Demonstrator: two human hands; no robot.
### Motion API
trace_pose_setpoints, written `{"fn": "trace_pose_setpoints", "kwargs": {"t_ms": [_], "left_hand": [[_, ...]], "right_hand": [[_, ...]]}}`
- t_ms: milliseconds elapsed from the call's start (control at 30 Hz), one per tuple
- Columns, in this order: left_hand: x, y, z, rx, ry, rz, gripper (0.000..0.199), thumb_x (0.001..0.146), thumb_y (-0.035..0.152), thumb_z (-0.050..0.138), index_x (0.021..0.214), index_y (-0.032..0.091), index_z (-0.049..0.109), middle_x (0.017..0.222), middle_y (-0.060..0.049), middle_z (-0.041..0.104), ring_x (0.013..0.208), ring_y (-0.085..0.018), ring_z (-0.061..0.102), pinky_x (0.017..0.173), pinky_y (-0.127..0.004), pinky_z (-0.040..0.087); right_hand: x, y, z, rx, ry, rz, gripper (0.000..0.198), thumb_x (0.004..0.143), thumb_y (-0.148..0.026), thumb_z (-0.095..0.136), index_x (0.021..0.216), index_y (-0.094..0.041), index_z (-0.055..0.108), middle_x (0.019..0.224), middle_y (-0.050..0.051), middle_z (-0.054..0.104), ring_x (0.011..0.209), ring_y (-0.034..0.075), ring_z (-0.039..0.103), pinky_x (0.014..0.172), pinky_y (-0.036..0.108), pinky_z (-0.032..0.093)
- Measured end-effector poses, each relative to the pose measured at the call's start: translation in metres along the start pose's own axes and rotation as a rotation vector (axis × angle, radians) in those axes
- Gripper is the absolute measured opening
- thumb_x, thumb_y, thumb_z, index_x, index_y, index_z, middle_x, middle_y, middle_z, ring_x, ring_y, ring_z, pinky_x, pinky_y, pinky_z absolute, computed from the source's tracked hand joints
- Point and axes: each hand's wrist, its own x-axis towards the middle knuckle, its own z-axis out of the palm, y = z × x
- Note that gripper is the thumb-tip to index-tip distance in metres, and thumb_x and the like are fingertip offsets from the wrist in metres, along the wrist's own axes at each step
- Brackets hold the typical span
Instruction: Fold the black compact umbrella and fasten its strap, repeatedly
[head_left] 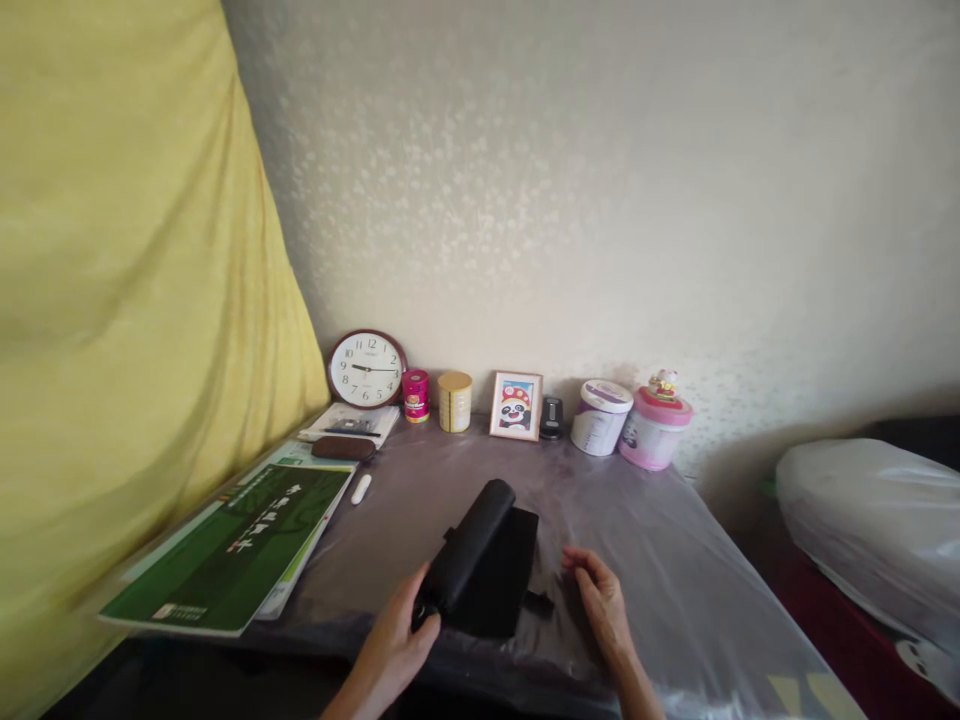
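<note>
A black roll (472,545) lies on the table, pointing away from me at a slant. A flat black flap (499,585) of what looks like the same piece spreads out to its right, with a small dark strap or tab at its edge. I cannot make out exactly what it is. My left hand (405,625) grips the roll's near end, thumb on the front, other fingers partly hidden behind it. To the right of the flap, my right hand (596,590) hovers over or rests on the table with loosely curved fingers, holding nothing.
Green books (240,545), a brown case (343,448) and a white stick-like item (361,489) lie left. Along the wall stand a clock (367,368), a pink tin (415,395), a yellow canister (454,402), a picture frame (516,405), and white (600,418) and pink (654,432) tubs.
</note>
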Motion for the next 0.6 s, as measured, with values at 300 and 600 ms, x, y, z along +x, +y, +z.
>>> {"fn": "trace_pose_setpoints", "kwargs": {"t_ms": [300,600], "left_hand": [[-0.007,-0.006,-0.003,0.461,0.087,0.121,0.068,0.082,0.009,0.033,0.142,0.029,0.008,0.152,-0.011,0.008,0.118,-0.023,0.049,0.089,-0.034,0.047],[0.016,-0.008,-0.012,0.525,-0.015,0.068,0.082,0.068,-0.006,0.031,0.142,0.017,0.005,0.151,-0.013,0.012,0.121,-0.018,0.047,0.091,-0.026,0.044]], "right_hand": [[-0.002,0.0,0.001,-0.081,0.002,-0.018,0.032,0.07,-0.035,0.047,0.085,-0.017,0.068,0.073,0.005,0.069,0.07,0.021,0.062,0.07,0.032,0.047],[-0.003,-0.007,0.001,-0.076,0.001,-0.028,0.031,0.067,-0.033,0.046,0.083,-0.019,0.069,0.071,0.004,0.069,0.07,0.021,0.063,0.069,0.03,0.047]]}}
